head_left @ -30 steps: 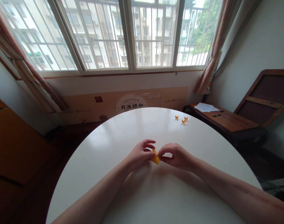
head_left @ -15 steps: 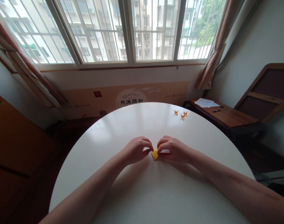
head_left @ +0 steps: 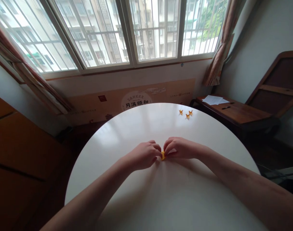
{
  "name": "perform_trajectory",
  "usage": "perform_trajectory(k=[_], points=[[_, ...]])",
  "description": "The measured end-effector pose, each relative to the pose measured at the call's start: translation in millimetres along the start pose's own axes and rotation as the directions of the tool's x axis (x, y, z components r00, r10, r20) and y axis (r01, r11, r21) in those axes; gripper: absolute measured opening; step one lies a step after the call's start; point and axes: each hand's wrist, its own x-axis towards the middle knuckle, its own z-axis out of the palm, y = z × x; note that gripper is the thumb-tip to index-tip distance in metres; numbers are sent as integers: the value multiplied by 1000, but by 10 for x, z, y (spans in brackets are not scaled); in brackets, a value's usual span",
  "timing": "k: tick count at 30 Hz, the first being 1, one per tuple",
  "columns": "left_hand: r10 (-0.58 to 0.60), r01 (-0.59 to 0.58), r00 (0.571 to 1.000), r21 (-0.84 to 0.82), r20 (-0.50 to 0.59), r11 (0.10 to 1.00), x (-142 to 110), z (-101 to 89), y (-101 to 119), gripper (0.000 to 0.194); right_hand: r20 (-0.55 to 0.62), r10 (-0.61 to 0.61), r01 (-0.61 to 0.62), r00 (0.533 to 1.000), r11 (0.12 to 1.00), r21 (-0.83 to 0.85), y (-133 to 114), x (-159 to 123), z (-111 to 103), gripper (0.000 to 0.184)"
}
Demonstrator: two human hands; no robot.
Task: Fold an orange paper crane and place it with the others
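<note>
A small folded piece of yellow paper [head_left: 163, 155] lies on the round white table [head_left: 161, 199], pinched between both hands. My left hand [head_left: 146, 155] closes its fingertips on the paper's left side. My right hand [head_left: 179, 148] presses curled fingers on its right side. Most of the paper is hidden under the fingers. Three small folded yellow paper figures [head_left: 185, 113] stand near the table's far right edge.
A dark wooden side table [head_left: 243, 114] with white sheets of paper [head_left: 215, 99] and a dark pen stands to the right. A printed cardboard panel [head_left: 137, 99] leans under the barred window. A wooden cabinet [head_left: 13, 150] is at the left.
The hands have drawn closer together and lowered the yellow paper to the table, covering more of it. The camera has tilted slightly.
</note>
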Motion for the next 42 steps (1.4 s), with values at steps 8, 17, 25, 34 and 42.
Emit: perform_trajectory(k=[8,17,25,34,42], points=[[34,-33,999,-63,13,997,-158,55,179,35,99,61,-73,993,990,122,23,-14,-55,16],[25,-14,997,-159,71,987,-316,54,175,37,170,106,-132,980,980,149,-22,31,-80,14],[-5,21,996,-184,84,983,-313,100,143,34,209,106,-133,972,983,123,-29,49,-104,13],[8,13,994,-193,106,981,-318,80,147,34,279,130,-151,952,987,56,-128,53,-95,13],[20,-5,996,-180,82,984,-328,95,161,38,274,220,-244,936,968,56,-200,75,-101,13]])
